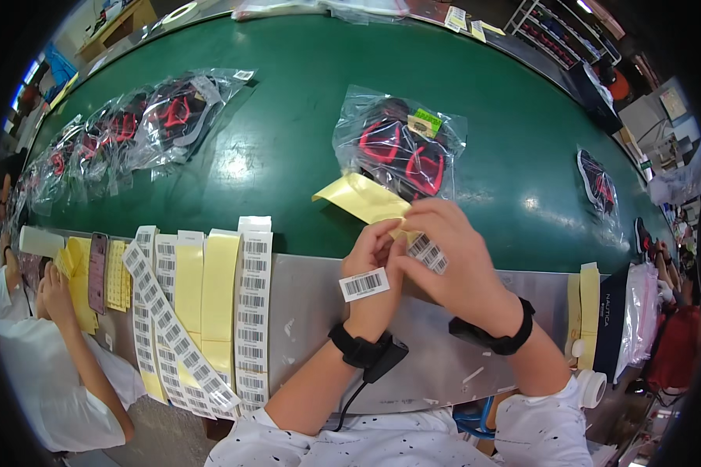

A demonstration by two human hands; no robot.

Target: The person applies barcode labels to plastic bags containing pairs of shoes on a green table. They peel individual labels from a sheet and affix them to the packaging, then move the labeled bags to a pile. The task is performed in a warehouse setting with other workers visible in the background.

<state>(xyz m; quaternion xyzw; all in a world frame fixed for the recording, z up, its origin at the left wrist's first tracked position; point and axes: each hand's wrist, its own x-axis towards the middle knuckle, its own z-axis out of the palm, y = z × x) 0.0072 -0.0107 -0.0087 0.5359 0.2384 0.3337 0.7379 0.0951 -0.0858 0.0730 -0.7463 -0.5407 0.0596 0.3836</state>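
Note:
A strip of barcode labels (362,200), its yellow backing showing, is held in front of me over the near edge of the green table. My left hand (375,261) pinches it from below, and a single white barcode label (364,285) lies stuck on the back of that hand. My right hand (467,261) has its fingers closed on the strip too, with a printed barcode part (427,253) showing beneath them. Just beyond the strip lies a clear plastic bag (401,144) holding black shoes with red trim and a green tag.
Several bagged shoes (171,117) lie at left on the green belt-like table (288,109); another bag (597,183) is at right. Label strips (253,319) hang over the grey ledge (308,311) beside a phone (98,272). A co-worker's hand (57,296) is at far left.

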